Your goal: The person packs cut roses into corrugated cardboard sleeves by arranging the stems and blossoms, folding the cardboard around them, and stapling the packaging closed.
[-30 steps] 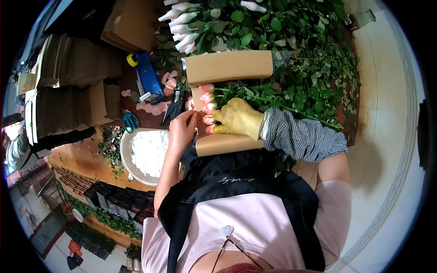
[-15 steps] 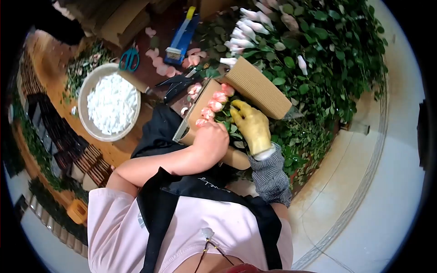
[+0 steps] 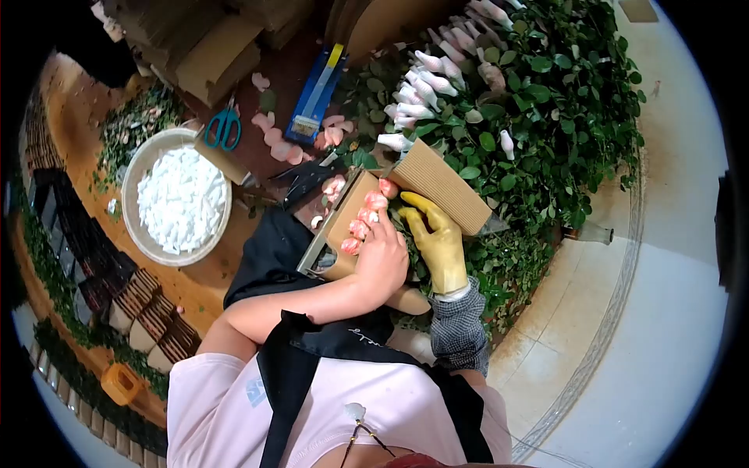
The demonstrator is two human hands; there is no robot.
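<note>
L grip (image 3: 385, 261) (bare hand): fingers bent, tips at row of pink rose heads (image 3: 359, 228); pinch vs. light touch, can't tell. R grip (image 3: 441, 248) (yellow glove): thumb & fingers parted, approx. wide, just R of roses.

Scan L→R: round tub (image 3: 129, 199) w/ white pcs (image 3: 179, 199) heaped inside. Teal-handled scissors (image 3: 223, 129) near tub's upper R rim. Loose petals (image 3: 275, 140) on dark surface (image 3: 246, 101), beside blue tape dispenser (image 3: 310, 97). Black tool (image 3: 304, 183) lies betw. dispenser & roses. Rose row runs diag. along cardboard sheet (image 3: 351, 204), directly ahead of torso. Corrugated cardboard pc (image 3: 445, 187) tilted, just beyond R glove. White-sleeved buds (image 3: 425, 84) bunched above it; green foliage (image 3: 546, 117) fills far R of surface.
</note>
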